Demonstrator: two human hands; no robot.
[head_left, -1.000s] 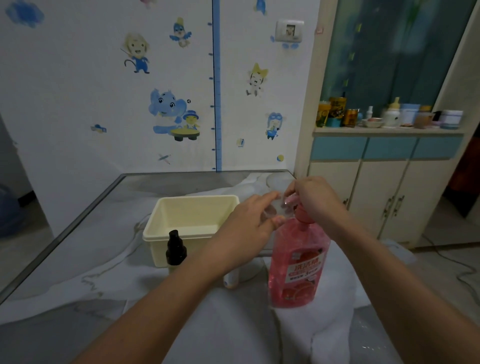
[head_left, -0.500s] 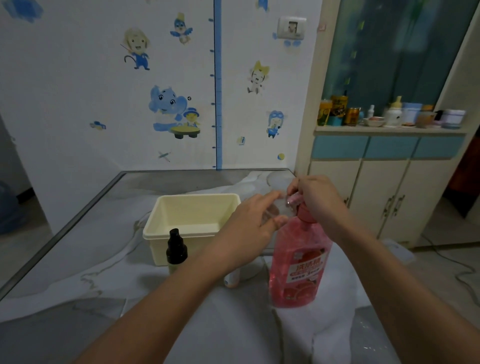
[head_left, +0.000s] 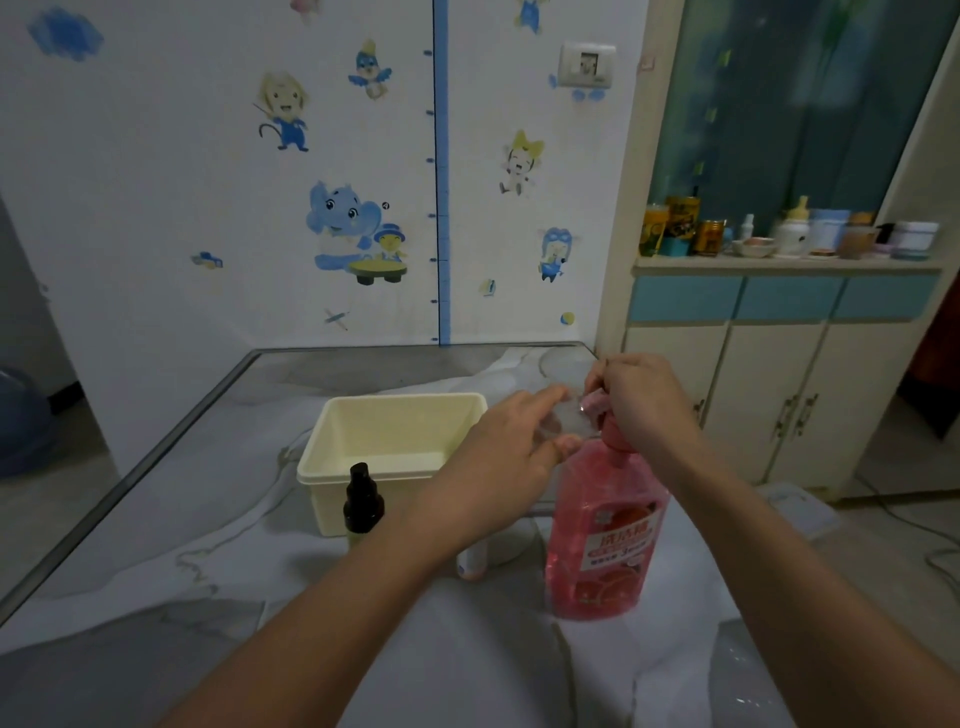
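**Hands hold at the pump; almost nothing has shifted**

Over the last 1 second both hands have stayed where they were, right of centre in the frame. The only change is that the right hand (head_left: 639, 400) sits a touch lower on the pump head (head_left: 595, 402). By my reading the dispensing is still under way: a press is in progress, and no soap can be seen landing yet.

The pink soap bottle (head_left: 605, 540) stands upright on the tabletop (head_left: 208, 519), lower right of centre. The right hand arches down over its top with the fingers curled round the pump head. The left hand (head_left: 511, 447) comes in from the lower left and pinches a small clear container (head_left: 569, 421) between thumb and fingers. The container sits right at the nozzle, touching or nearly touching it, and blur hides which.

Left of the hands stands a cream bin (head_left: 332, 499), with a black spray bottle (head_left: 363, 499) in front of it.
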